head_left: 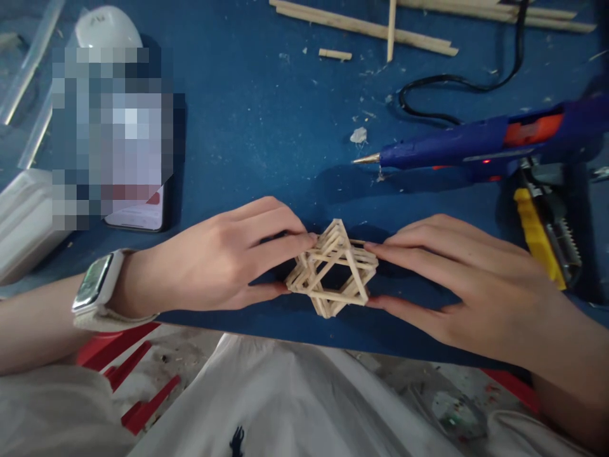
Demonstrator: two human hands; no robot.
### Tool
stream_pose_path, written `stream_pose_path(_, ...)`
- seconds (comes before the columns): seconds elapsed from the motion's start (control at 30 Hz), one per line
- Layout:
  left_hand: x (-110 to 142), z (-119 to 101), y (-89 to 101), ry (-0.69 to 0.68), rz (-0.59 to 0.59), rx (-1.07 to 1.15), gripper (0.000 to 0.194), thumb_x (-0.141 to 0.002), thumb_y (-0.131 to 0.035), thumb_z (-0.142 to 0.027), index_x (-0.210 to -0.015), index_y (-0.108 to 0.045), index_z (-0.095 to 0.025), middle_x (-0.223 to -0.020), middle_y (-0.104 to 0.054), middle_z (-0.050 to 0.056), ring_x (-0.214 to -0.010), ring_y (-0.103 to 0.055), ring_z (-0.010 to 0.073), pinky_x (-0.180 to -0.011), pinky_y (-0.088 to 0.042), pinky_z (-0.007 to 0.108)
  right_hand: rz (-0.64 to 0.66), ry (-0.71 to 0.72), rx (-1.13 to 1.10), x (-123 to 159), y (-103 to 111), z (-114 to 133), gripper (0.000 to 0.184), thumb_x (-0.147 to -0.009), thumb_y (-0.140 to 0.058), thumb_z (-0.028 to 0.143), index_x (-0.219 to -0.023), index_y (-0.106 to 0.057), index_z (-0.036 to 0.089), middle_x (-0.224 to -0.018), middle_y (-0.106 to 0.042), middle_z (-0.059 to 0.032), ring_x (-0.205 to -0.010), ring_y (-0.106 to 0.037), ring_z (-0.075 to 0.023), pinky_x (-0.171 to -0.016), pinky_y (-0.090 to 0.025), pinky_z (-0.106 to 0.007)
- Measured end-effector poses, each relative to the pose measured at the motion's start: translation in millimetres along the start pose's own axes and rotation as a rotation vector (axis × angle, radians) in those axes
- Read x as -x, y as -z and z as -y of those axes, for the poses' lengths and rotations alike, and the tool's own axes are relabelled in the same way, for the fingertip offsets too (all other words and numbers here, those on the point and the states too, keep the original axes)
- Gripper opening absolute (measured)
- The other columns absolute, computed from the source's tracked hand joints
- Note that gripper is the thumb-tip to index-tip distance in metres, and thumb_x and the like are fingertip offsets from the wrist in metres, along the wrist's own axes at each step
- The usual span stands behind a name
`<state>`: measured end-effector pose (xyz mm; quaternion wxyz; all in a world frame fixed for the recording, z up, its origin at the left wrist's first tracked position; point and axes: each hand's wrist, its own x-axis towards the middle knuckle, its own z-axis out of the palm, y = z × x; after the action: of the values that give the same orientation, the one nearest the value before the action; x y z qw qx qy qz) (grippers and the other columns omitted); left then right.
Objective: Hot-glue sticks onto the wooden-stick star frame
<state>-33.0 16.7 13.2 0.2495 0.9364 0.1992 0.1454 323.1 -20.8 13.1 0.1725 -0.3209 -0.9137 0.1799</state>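
Note:
Between my two hands is a small star-shaped frame point(335, 296) built of stacked wooden sticks, with an open middle. It is close to the front edge of the blue table. My left hand point(238, 257), with a watch point(98, 282) on its wrist, grips the frame's left side between fingers and thumb. From the right, my right hand point(471, 285) pinches the opposite points with fingertips and thumb. A blue glue gun point(442, 149) lies behind my right hand, its metal nozzle pointing left and a small red light showing.
A yellow-and-black cutter point(540, 238) lies right of my right hand. Long wooden sticks point(361, 26) and a short stick piece point(335, 54) lie at the back, near a black cable point(442, 77). Left are a phone point(137, 212), partly blurred, and a white case point(108, 26).

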Motion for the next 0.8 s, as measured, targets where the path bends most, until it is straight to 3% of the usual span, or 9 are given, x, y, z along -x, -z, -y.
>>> stream_pose_path(0.2,-1.4,-5.0,2.7,0.028,0.011,-0.020,0.034,-0.120,-0.070,-0.023,-0.151,-0.068,-0.009,-0.136,-0.083,0.020,-0.126,-0.082,0.0314,-0.110,-0.076,0.047,0.031,-0.017,0.003,0.3,3.2,1.5,0.034,-0.113,-0.085,0.025,-0.143,-0.075,0.011,-0.121,-0.084,-0.0137,-0.106,-0.082,-0.0286,-0.088,-0.075,-0.044)
stream_pose_path(0.33,0.1,-6.2,2.0,0.045,-0.005,-0.028,0.036,-0.118,-0.074,-0.025,-0.151,-0.069,-0.011,-0.137,-0.082,0.020,-0.126,-0.082,0.0326,-0.107,-0.077,0.049,0.036,-0.033,0.011,1.8,3.1,2.0,0.033,-0.115,-0.081,0.027,-0.145,-0.074,0.014,-0.121,-0.084,-0.0125,-0.108,-0.082,-0.0287,-0.091,-0.076,-0.045)
stream_pose_path(0.8,1.8,-10.0,0.6,0.066,-0.016,-0.018,0.037,-0.119,-0.075,-0.025,-0.151,-0.069,-0.006,-0.136,-0.081,0.021,-0.122,-0.082,0.0299,-0.109,-0.076,0.044,0.050,-0.032,-0.008,2.0,1.6,3.1,0.040,-0.114,-0.082,0.028,-0.148,-0.074,0.009,-0.122,-0.081,-0.0141,-0.111,-0.080,-0.0301,-0.091,-0.075,-0.046)
